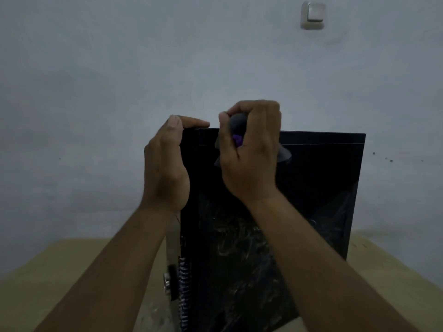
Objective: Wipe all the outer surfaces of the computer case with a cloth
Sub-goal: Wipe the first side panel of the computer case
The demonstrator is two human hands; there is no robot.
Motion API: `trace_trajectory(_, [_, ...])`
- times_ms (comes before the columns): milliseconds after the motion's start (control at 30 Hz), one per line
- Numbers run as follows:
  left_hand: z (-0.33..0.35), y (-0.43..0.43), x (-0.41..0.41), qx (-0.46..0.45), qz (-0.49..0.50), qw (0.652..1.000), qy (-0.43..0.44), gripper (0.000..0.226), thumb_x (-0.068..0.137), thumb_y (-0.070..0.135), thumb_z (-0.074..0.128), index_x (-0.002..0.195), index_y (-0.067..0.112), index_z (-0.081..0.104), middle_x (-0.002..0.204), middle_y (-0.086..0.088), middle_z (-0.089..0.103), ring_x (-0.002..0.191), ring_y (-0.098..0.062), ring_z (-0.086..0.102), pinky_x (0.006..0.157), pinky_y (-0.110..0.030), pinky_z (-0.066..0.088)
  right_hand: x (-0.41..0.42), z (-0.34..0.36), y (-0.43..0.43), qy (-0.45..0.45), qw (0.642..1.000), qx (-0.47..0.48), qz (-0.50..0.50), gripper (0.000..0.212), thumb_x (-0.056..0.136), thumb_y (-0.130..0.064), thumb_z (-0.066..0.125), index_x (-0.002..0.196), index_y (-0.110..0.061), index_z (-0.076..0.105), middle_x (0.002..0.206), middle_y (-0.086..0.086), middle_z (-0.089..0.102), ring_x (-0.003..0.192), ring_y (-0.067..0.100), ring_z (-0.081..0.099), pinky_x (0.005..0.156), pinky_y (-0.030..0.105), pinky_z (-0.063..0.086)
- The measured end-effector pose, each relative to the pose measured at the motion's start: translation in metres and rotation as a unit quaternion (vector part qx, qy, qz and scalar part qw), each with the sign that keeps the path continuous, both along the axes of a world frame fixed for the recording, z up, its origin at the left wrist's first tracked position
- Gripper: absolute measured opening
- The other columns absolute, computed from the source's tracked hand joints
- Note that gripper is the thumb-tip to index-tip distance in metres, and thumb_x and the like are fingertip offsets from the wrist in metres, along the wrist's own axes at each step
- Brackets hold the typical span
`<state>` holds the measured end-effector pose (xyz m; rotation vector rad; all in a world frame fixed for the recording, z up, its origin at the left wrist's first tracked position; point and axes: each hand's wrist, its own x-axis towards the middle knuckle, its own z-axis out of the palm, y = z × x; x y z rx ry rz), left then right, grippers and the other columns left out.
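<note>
Head view: black computer case (323, 188) upright on tan table (72, 271), smudged side panel facing camera; at case's top left corner, left hand (165, 164) clasping the edge, thumb laid along the top; just beside, against case's upper panel, right hand (254, 159) fisted round grey cloth (237, 124); above case, wall switch (313, 15).

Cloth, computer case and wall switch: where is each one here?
cloth (237, 123): head view, grey bunched top part.
computer case (318, 188): head view, bare dark panel.
wall switch (314, 14): head view, its pale rocker.
</note>
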<state>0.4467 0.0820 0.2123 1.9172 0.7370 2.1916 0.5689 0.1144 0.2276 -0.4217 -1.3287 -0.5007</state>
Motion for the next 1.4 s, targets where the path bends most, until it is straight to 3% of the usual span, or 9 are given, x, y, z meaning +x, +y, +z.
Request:
trace_trajectory(167, [0.000, 0.000, 0.001, 0.019, 0.002, 1.000, -0.008, 0.062, 0.102, 0.039, 0.019, 0.104, 0.003, 0.070, 0.097, -0.009, 0.068, 0.099, -0.023, 0.065, 0.087, -0.010, 0.043, 0.037, -0.013, 0.024, 0.142, 0.989, -0.036, 0.007, 0.013, 0.097, -0.022, 0.058, 0.095, -0.011, 0.053, 0.093, -0.017, 0.042, 0.089, 0.024, 0.053, 0.081, 0.048, 0.046])
trace_trajectory(267, [0.001, -0.001, 0.003, 0.021, -0.001, 0.999, -0.026, 0.066, 0.095, 0.052, 0.021, 0.103, 0.009, 0.070, 0.099, -0.008, 0.069, 0.102, -0.028, 0.064, 0.094, -0.038, 0.051, 0.044, -0.041, 0.030, 0.315, 0.940, -0.115, 0.064, 0.009, 0.097, -0.038, 0.055, 0.096, -0.033, 0.046, 0.098, -0.024, 0.041, 0.092, 0.026, 0.058, 0.081, 0.049, 0.052])
trace_trajectory(367, [0.000, 0.000, 0.005, 0.022, 0.011, 0.999, -0.037, 0.068, 0.094, 0.053, 0.022, 0.103, 0.007, 0.070, 0.102, -0.008, 0.068, 0.104, -0.029, 0.063, 0.094, -0.056, 0.048, 0.030, -0.059, 0.023, 0.404, 0.896, -0.178, 0.055, 0.010, 0.097, -0.034, 0.054, 0.096, -0.031, 0.045, 0.099, -0.019, 0.040, 0.099, 0.020, 0.053, 0.091, 0.047, 0.049])
trace_trajectory(600, [-0.002, -0.002, 0.004, 0.003, -0.017, 0.999, -0.041, 0.069, 0.092, 0.056, 0.023, 0.106, 0.005, 0.068, 0.104, -0.013, 0.068, 0.103, -0.030, 0.065, 0.091, -0.058, 0.052, -0.018, -0.050, -0.008, 0.275, 0.952, -0.135, 0.014, 0.008, 0.097, -0.020, 0.058, 0.095, -0.018, 0.051, 0.101, 0.000, 0.049, 0.094, 0.012, 0.048, 0.088, 0.028, 0.042])
trace_trajectory(767, [0.000, 0.000, -0.002, -0.021, -0.083, 0.995, -0.048, 0.071, 0.094, 0.058, 0.026, 0.107, 0.003, 0.069, 0.105, -0.019, 0.070, 0.106, -0.035, 0.067, 0.097, -0.058, 0.050, -0.041, -0.003, -0.019, 0.238, 0.964, -0.118, 0.024, 0.012, 0.095, -0.025, 0.057, 0.096, -0.014, 0.054, 0.101, 0.005, 0.054, 0.095, 0.016, 0.048, 0.086, 0.037, 0.041])
trace_trajectory(967, [0.003, -0.005, -0.009, -0.026, -0.122, 0.992, -0.029, 0.067, 0.101, 0.051, 0.017, 0.099, 0.014, 0.073, 0.097, -0.008, 0.073, 0.103, -0.024, 0.068, 0.093, -0.036, 0.052, -0.039, -0.029, -0.021, -0.021, 0.999, -0.027, 0.004, 0.016, 0.093, -0.021, 0.060, 0.096, -0.005, 0.058, 0.097, 0.012, 0.053, 0.089, 0.024, 0.049, 0.077, 0.042, 0.041])
trace_trajectory(1167, [0.006, -0.014, -0.013, -0.061, -0.129, 0.990, -0.005, 0.075, 0.099, 0.052, 0.013, 0.111, 0.001, 0.067, 0.100, -0.010, 0.073, 0.101, -0.020, 0.070, 0.085, -0.027, 0.054, 0.002, -0.052, -0.006, -0.247, 0.967, 0.056, -0.032, 0.016, 0.095, -0.023, 0.060, 0.101, -0.014, 0.050, 0.097, 0.016, 0.056, 0.089, 0.025, 0.049, 0.075, 0.036, 0.042])
trace_trajectory(1267, [0.008, -0.016, -0.013, -0.070, -0.139, 0.988, -0.004, 0.076, 0.099, 0.053, 0.014, 0.110, 0.000, 0.068, 0.097, -0.011, 0.074, 0.098, -0.020, 0.071, 0.083, -0.027, 0.055, 0.000, -0.038, -0.008, -0.210, 0.976, 0.050, -0.019, 0.014, 0.094, -0.020, 0.060, 0.096, -0.006, 0.057, 0.094, 0.016, 0.055, 0.087, 0.027, 0.049, 0.073, 0.037, 0.043])
trace_trajectory(1400, [0.007, -0.016, -0.013, -0.056, -0.157, 0.986, 0.000, 0.073, 0.101, 0.049, 0.013, 0.107, 0.002, 0.068, 0.096, -0.007, 0.074, 0.099, -0.018, 0.070, 0.084, -0.023, 0.053, -0.034, -0.013, -0.024, 0.020, 0.998, -0.044, 0.031, 0.015, 0.093, -0.018, 0.057, 0.086, -0.004, 0.054, 0.089, 0.011, 0.052, 0.084, 0.024, 0.048, 0.075, 0.042, 0.042])
